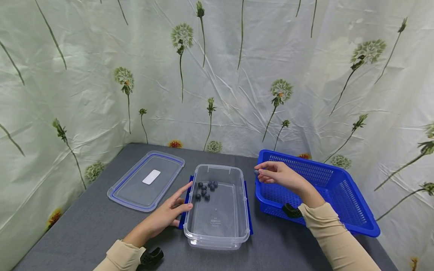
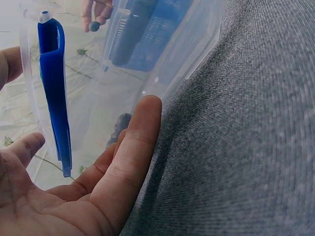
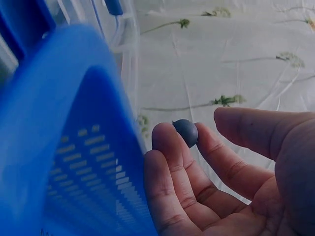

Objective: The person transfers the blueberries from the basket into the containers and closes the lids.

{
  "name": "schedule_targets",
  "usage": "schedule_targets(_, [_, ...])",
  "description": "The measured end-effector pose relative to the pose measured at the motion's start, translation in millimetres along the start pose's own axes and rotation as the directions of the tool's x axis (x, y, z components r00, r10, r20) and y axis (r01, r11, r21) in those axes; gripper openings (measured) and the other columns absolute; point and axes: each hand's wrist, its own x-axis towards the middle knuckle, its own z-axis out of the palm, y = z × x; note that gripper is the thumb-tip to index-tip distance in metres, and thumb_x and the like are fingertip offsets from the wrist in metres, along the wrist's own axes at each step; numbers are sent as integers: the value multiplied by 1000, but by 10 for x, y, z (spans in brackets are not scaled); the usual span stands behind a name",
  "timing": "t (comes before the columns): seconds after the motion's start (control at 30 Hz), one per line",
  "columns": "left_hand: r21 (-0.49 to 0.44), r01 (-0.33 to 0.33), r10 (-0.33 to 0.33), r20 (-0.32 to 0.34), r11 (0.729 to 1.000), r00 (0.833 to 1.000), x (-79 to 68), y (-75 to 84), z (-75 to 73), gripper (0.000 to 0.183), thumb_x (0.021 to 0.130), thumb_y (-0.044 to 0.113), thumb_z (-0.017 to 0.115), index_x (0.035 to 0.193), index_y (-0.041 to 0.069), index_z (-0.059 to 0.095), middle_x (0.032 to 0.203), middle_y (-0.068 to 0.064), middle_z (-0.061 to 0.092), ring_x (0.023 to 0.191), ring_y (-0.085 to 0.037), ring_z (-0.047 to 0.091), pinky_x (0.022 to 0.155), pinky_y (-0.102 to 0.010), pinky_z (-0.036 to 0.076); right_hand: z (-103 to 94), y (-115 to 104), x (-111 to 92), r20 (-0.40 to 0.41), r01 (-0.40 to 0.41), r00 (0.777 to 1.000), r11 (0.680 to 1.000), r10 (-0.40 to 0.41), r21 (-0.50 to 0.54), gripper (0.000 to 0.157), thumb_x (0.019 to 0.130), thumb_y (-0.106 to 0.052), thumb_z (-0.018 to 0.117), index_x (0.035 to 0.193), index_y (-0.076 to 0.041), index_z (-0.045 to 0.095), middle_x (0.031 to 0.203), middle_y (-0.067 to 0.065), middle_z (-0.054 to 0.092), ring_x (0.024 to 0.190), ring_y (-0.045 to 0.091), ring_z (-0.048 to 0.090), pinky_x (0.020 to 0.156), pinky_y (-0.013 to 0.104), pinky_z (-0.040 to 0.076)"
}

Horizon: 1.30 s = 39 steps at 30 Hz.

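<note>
A blueberry point(image 3: 186, 132) is pinched between the fingers of my right hand point(image 1: 279, 175), held up over the left rim of the blue basket point(image 1: 369, 222). To the left stands a lidless clear plastic container point(image 1: 220, 239) with blue side clips. Several blueberries point(image 1: 204, 192) lie in its left and far part. My left hand point(image 1: 164, 214) rests against the container's left side, fingers mostly straight, thumb at the rim. In the left wrist view, its fingers point(image 2: 129, 164) lie along the outer wall beside a hanging blue clip point(image 2: 53, 93).
A clear lid point(image 1: 135, 194) with a blue seal and a white label lies flat at the left of the grey table point(image 1: 81, 233). Behind the table hangs a pale curtain point(image 1: 230, 86) printed with dandelions. The basket has slotted walls and stands at the right.
</note>
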Motion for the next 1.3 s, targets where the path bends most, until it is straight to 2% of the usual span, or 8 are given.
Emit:
schedule_targets(0.03, [2,1,-1,-1,1000,1000,-3,3,2,76,111,33,60,171,43,16,163,-35,35,128,-39,63,94,-60,61,21,-20,9,6,4,1000,1000,-4,2,47,113,-23,58,147,8,55,128,24,71,112,25,73,105,45,60])
schedule_targets(0.17, [14,10,-10,-18,1000,1000,-7,12,7,75,111,33,60,171,45,17,165,-35,32,133,-42,60,95,-61,61,112,-92,64,29,23,999,1000,-23,-4,45,113,-22,58,145,8,57,124,19,73,108,21,73,99,38,62])
schedule_targets(0.37, [14,8,-8,-18,1000,1000,-7,18,12,75,111,33,60,171,43,17,165,-35,32,136,-44,58,95,-63,60,267,-192,180,73,27,997,999,-25,-33,41,113,-24,57,144,3,60,128,25,72,107,18,73,94,32,62])
schedule_targets(0.6, [18,12,-12,-21,1000,1000,-6,18,11,75,110,34,61,171,44,17,164,-34,34,134,-43,59,95,-64,60,448,-259,349,110,32,994,999,-28,-39,39,113,-24,56,143,0,63,133,24,71,116,32,73,102,45,61])
schedule_targets(0.77, [19,15,-14,-29,1000,999,-10,14,9,75,110,34,61,171,45,18,165,-34,33,136,-45,58,96,-66,59,574,-314,454,132,26,991,999,-22,-29,40,113,-25,57,144,0,63,133,23,72,119,40,71,103,51,60])
schedule_targets(0.87, [20,17,-16,-30,1000,999,-10,13,9,75,110,34,61,171,45,18,165,-34,32,136,-45,58,96,-66,59,646,-345,497,146,29,989,999,-26,-15,40,113,-23,58,145,1,62,133,23,72,117,38,73,104,56,58])
schedule_targets(1.17, [12,21,-21,-28,1000,999,-7,25,15,76,110,35,62,171,45,19,163,-33,35,133,-42,60,94,-63,61,800,-420,620,195,-15,981,1000,15,-4,39,113,-21,57,145,0,63,130,29,72,104,16,75,108,56,56])
schedule_targets(1.3, [15,26,-25,-36,1000,999,-4,20,9,75,109,36,62,170,46,20,164,-33,35,134,-43,59,94,-64,60,864,-431,695,236,-35,971,999,41,-28,43,113,-22,56,148,3,60,134,30,70,109,19,75,109,52,56])
